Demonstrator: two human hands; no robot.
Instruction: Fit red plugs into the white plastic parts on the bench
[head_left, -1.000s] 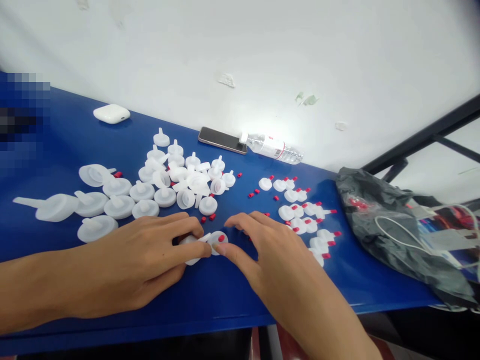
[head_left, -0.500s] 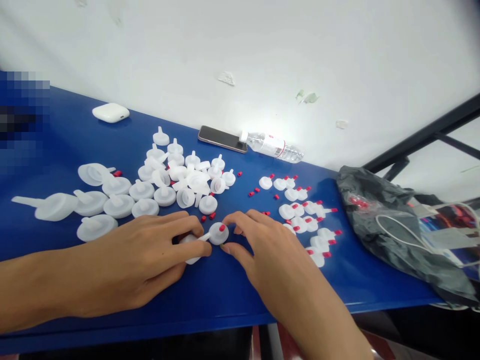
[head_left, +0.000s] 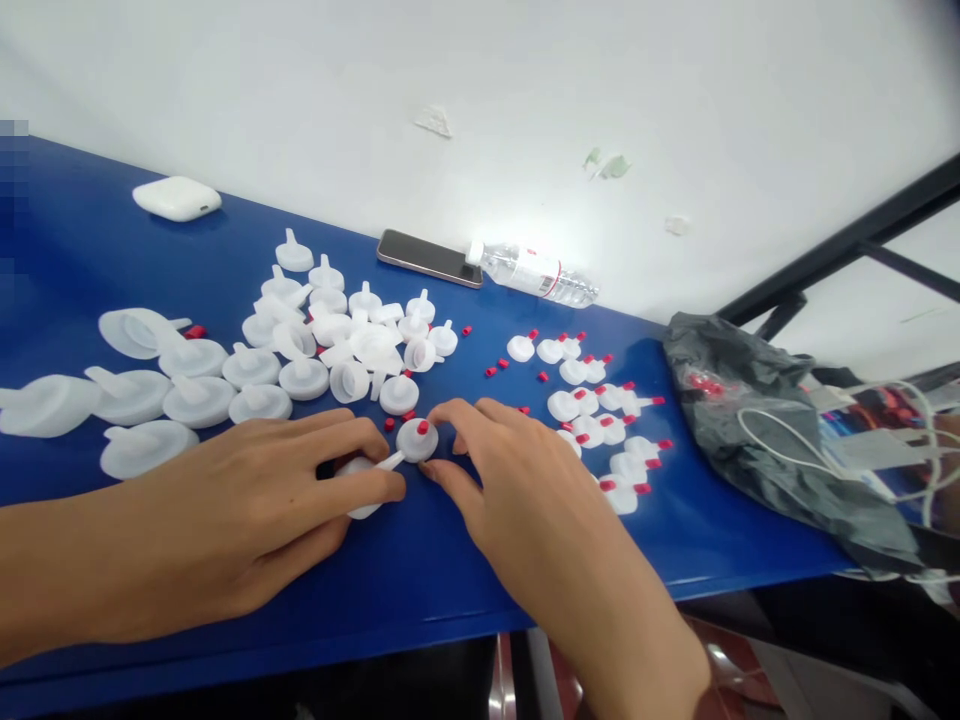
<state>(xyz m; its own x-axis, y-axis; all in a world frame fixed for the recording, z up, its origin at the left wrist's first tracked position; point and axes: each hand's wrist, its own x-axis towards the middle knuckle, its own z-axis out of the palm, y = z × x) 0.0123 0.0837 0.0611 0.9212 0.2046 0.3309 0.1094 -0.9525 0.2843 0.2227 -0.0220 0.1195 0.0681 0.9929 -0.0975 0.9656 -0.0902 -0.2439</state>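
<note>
The left hand [head_left: 292, 500] has its fingers closed around a translucent white plastic spouted cap [head_left: 365, 508], while the right hand's [head_left: 517, 480] thumb and forefinger stand apart beside a round white plastic cap with a red tip [head_left: 415, 445], at the near middle of the blue table [head_left: 420, 590]. Bare white spouted caps [head_left: 195, 402] cluster to the left, white caps with red tips [head_left: 592, 430] lie to the right, and a clear plastic bottle [head_left: 536, 275] touches a dark flat phone [head_left: 429, 257] at the far side.
</note>
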